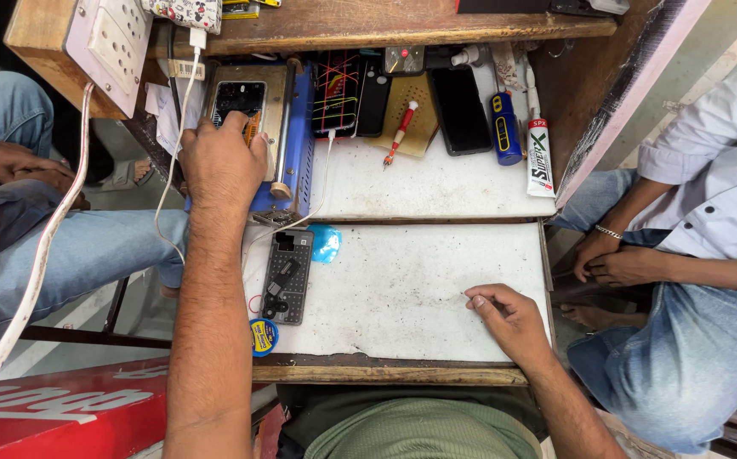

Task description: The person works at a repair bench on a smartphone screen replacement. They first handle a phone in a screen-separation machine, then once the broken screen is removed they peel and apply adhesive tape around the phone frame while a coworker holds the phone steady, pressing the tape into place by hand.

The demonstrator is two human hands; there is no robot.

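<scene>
White counter [402, 297] carries an opened phone [287, 276]; left hand [222, 161] presses a tool onto the heater [253, 136] screen, best kept flat, while right hand [509, 319] rests loosely curled, holding nothing.

I'm over a phone repair stall: opened phone [287, 276] on workbench [402, 297], screwdriver [400, 132] & glue tube [539, 161] behind it.

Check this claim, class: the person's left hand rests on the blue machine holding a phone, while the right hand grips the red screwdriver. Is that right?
Not quite. The left hand does rest on the blue machine by the phone. But the right hand lies on the white work surface, holding nothing that shows; the red screwdriver lies untouched further back. The head view shows this.
</scene>
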